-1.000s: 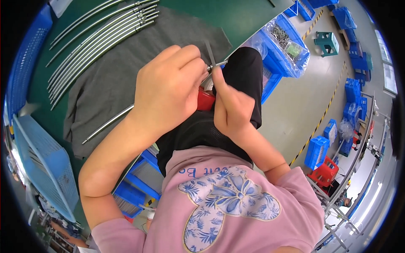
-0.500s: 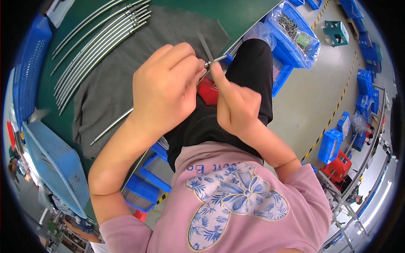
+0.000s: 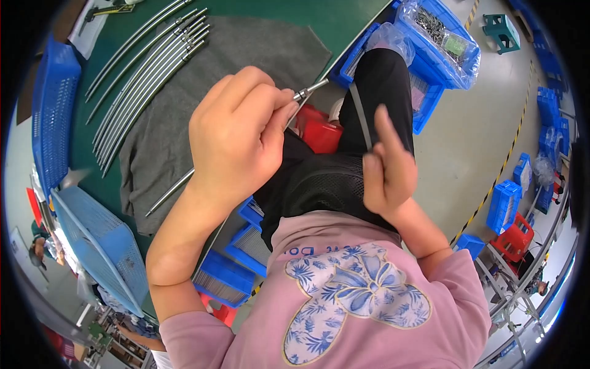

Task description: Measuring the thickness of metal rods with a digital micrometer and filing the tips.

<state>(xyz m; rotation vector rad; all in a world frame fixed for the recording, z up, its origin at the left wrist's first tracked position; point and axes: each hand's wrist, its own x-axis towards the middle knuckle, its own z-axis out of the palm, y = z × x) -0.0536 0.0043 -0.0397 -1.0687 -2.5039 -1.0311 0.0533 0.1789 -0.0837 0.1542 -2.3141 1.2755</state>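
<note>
Supporting table (image 3: 270,12): it was green and reached across the upper left, beyond the person's lap.
Cloth (image 3: 270,52): it was grey, lay creased on the table, and spread beneath the left forearm.
Baskets: two perforated blue ones stood at the left, one farther back (image 3: 56,117), one nearer (image 3: 101,246).
Row of rods (image 3: 147,80): slim, silvery and gently curved, they lay side by side at the cloth's upper left, their collared ends pointing away to the right.
Left hand (image 3: 233,132): it was raised over the table's edge, its grip closed on a single rod.
Right hand (image 3: 390,166): it was blurred, well apart from the left, its forefinger extended; the grip pinched a strip near the thumb tip.
Held rod (image 3: 316,86): its tip poked out past the left fingertips, above the lap; a matching length showed on the forearm's other side, the stretch between hidden.
Strip (image 3: 359,111): thin, flat and grey, it stood up from the right thumb, not touching the rod.
Collar (image 3: 300,96): it sat on the held rod, just beside the left fingertips.
</note>
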